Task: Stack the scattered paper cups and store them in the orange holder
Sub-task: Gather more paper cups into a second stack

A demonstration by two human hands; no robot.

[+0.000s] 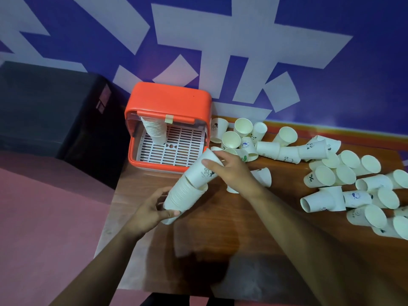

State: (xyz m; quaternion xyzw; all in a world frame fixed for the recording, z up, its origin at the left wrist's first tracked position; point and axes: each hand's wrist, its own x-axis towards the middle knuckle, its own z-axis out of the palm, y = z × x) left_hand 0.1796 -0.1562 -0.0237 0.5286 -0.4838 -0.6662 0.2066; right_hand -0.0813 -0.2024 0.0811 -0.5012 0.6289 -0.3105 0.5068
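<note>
Two hands work above the worktop (220, 228): the left hand (147, 214) grips a tilted cup stack (183, 195), the right hand (231, 171) holds a single cup (202, 171) at its top, near the orange holder (167, 102)

Left hand (152, 208) grips cup stack (183, 195); right hand (229, 171) holds top cup (204, 171).

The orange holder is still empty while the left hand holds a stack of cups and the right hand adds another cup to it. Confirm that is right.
Not quite. The orange holder is not empty: the head view shows a stack of cups already standing inside on its white slotted tray. The rest holds: the left hand grips the nested stack and the right hand adds another cup to it.
</note>
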